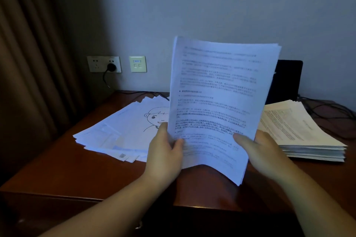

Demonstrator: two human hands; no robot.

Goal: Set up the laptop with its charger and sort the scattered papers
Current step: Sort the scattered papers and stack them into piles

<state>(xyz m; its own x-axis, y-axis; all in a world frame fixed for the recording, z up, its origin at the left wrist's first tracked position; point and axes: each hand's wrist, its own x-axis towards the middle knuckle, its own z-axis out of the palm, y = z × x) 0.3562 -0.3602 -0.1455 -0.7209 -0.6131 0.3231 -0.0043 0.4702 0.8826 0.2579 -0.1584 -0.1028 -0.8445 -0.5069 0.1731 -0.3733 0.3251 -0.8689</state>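
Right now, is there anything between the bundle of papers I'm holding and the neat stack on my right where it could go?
Nothing visible blocks it. Both hands, left hand and right hand, hold the bundle of printed sheets upright above the desk. The neat stack lies just right of it with its top bare; the cables run behind that stack.
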